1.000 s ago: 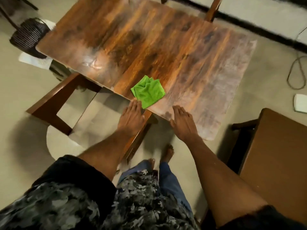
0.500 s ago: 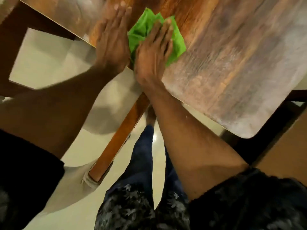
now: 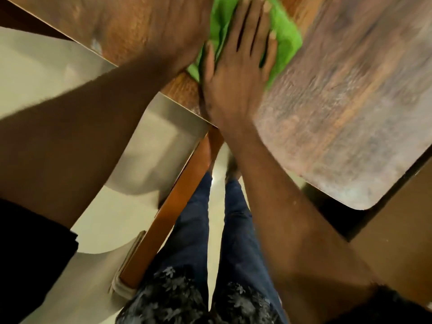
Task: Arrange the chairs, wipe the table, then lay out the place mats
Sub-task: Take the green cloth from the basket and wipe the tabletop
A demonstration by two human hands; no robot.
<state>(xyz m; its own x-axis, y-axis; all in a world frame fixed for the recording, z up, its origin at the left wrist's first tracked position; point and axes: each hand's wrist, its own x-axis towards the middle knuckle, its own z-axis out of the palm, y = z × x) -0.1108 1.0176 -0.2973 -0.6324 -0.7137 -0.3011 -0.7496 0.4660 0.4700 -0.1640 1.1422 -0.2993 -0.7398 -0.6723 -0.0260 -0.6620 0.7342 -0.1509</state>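
Observation:
A green cloth (image 3: 284, 37) lies on the wooden table (image 3: 346, 108) near its front edge. My right hand (image 3: 238, 76) lies flat on the cloth with fingers straight and spread, pressing it onto the tabletop. My left hand (image 3: 177, 36) rests on the table just left of the cloth, touching its left side; its fingers run out of the top of the view. The tabletop shows dull whitish streaks on its right part.
A wooden chair (image 3: 184, 195) with a pale seat stands below the table's front edge, on my left. Another brown wooden surface (image 3: 402, 235) sits at the right, close to the table's corner. My legs stand on the pale floor between them.
My right hand moved from the table edge onto the green cloth and now presses it flat. My left hand slid forward beside the cloth. The view has closed in on the table.

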